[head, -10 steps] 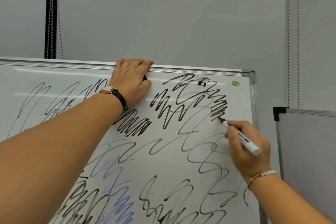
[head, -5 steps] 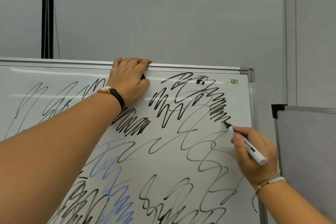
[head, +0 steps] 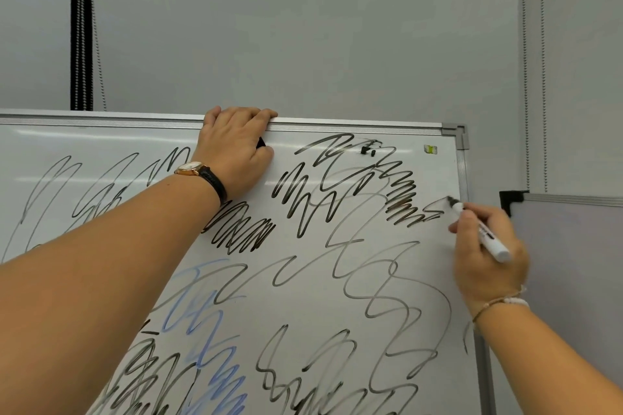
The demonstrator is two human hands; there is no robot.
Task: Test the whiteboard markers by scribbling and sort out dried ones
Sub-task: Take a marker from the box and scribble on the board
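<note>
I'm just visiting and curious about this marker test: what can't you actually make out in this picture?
All in the head view:
The small black thing under the left hand: the palm covers most of it; maybe a cap, cannot tell.
Print on the marker in the right hand: too small to read.
Lower part of the whiteboard: cut off by the bottom edge.
The green sticker near its top corner: too small to read.
</note>
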